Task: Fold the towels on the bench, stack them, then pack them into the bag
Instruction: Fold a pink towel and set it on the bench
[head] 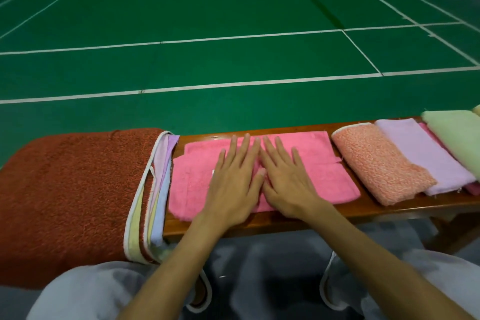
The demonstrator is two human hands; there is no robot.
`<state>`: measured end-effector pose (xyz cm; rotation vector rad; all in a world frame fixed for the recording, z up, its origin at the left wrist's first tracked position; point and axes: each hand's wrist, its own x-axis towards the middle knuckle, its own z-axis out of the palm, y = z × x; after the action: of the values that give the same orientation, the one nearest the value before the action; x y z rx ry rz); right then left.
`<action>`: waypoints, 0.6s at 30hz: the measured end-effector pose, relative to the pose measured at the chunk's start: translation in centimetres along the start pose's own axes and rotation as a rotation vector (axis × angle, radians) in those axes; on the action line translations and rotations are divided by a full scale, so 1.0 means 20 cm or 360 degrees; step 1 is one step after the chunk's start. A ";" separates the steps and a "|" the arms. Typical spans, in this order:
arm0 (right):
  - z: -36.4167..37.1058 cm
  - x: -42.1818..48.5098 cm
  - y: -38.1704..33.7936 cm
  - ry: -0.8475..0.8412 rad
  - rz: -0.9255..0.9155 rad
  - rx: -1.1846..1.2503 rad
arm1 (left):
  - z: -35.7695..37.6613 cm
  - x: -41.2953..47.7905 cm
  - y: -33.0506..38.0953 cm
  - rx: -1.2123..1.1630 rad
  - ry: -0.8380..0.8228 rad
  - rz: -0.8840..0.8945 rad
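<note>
A pink towel (319,163) lies flat on the wooden bench (389,209) in front of me. My left hand (232,183) and my right hand (284,180) press flat on its middle, side by side, fingers straight, thumbs nearly touching. At the left lies a rust-red terry bag (72,189) on its side, its white-trimmed mouth facing the pink towel, with pastel folded towels (158,215) showing inside. To the right, overlapping folded towels lie in a row: an orange speckled towel (381,166), a lilac towel (428,158) and a pale green towel (457,135).
Beyond the bench stretches a green sports court floor (233,21) with white lines. My knees in grey trousers (259,280) are below the bench's front edge. A dark pink towel's edge (472,187) peeks out under the lilac one.
</note>
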<state>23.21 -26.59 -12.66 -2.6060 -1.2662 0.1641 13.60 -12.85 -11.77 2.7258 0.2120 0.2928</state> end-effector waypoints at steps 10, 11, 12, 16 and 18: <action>0.01 -0.02 0.26 -0.0047 0.0258 -0.0190 | 0.05 -0.03 -0.24 0.0342 -0.0245 -0.0302; -0.01 -0.03 0.33 -0.0030 0.0338 -0.0205 | 0.02 -0.04 -0.29 0.0356 -0.0231 -0.0353; -0.02 -0.04 0.38 -0.0009 0.0402 -0.0223 | 0.00 -0.05 -0.33 0.0373 -0.0217 -0.0393; -0.01 -0.05 0.43 0.0062 0.0448 -0.0225 | -0.01 -0.06 -0.37 0.0374 -0.0171 -0.0417; -0.01 -0.04 0.42 0.0132 0.0484 -0.0145 | -0.01 -0.06 -0.37 0.0367 -0.0171 -0.0417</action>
<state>29.14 -32.25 -14.76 -2.8387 -0.8638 0.0507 11.70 -6.29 -14.70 2.8836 0.5995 0.0496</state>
